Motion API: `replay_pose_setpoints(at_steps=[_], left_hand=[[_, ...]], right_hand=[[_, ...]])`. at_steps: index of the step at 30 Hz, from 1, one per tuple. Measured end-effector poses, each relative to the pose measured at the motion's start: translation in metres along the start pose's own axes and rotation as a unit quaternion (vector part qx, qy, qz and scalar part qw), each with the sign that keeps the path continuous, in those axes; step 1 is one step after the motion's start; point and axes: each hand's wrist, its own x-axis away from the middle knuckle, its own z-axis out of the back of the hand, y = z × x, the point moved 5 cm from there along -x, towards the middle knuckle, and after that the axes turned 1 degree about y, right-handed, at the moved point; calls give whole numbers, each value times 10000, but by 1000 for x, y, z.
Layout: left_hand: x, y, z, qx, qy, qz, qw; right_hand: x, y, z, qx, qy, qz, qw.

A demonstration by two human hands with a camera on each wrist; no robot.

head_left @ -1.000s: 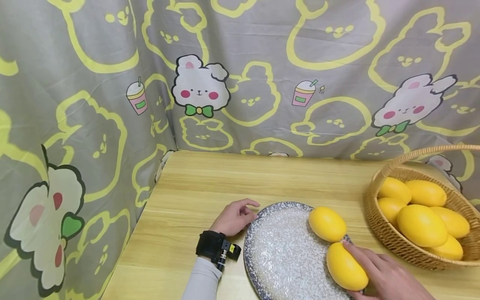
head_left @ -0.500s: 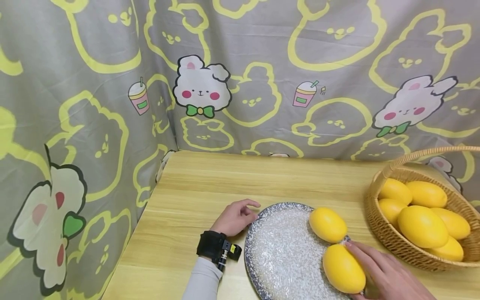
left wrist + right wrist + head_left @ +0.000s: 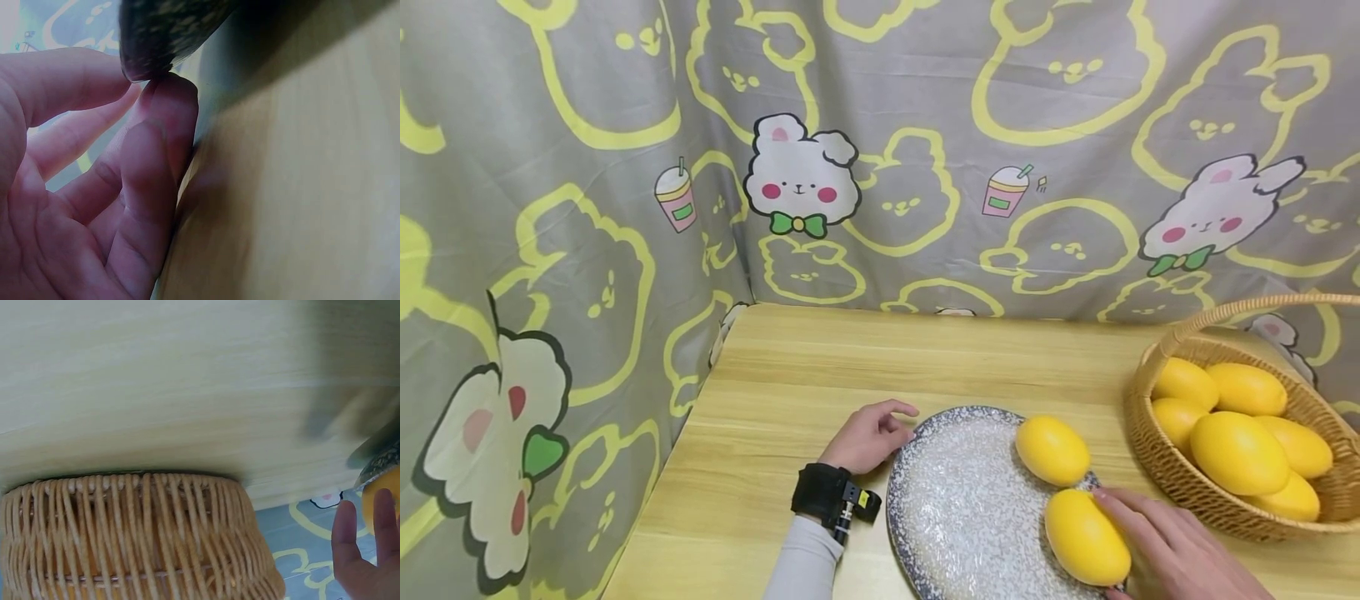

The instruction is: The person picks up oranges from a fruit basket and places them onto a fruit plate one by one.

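Observation:
A round speckled grey plate (image 3: 970, 508) with a dark rim lies near the front of the table. My left hand (image 3: 867, 437) is at its left edge; in the left wrist view the fingers (image 3: 153, 169) curl under the rim and the thumb touches it. Toward the plate's right side lies one smooth yellow mango (image 3: 1052, 451). Just in front of it, a second yellow mango (image 3: 1087, 537) is held by my right hand (image 3: 1172, 542), with a finger at its far end and the thumb at its near end. The thumb is mostly hidden.
A wicker basket (image 3: 1157, 471) with an arched handle stands to the right, holding several yellow mangoes (image 3: 1240, 452). Wooden tabletop (image 3: 820, 358) extends behind and left of the plate. A grey patterned curtain (image 3: 917, 92) bounds the back and left.
The mango in my right hand has shifted slightly left and nearer to me on the plate over the last second. My left hand has stayed at the rim.

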Motion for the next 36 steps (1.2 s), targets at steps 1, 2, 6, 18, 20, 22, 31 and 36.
replay_pose_setpoints(at_steps=[1, 2, 6, 18, 20, 22, 31, 36], left_hand=[[0, 0, 0, -1, 0, 0, 10000], [0, 0, 0, -1, 1, 2, 10000], [1, -1, 1, -17, 13, -2, 10000], [2, -3, 1, -37, 14, 23, 10000], [1, -3, 1, -39, 16, 19, 10000], [1, -3, 1, -48, 18, 22, 10000], [0, -1, -2, -2, -69, -1, 10000], [0, 0, 0, 8, -3, 9, 10000]], right_hand=[[0, 2, 1, -26, 58, 29, 10000], [0, 3, 2, -77, 121, 83, 9999], [-2, 12, 7, -243, 440, 335, 9982], [-24, 58, 48, 40, 2519, 281, 9673], [-27, 70, 53, 254, 2796, -95, 9597], [-30, 83, 55, 392, 2735, -463, 9599], [-24, 116, 45, 476, 2580, -897, 9608], [-27, 120, 39, 252, 2057, -1107, 9720]])
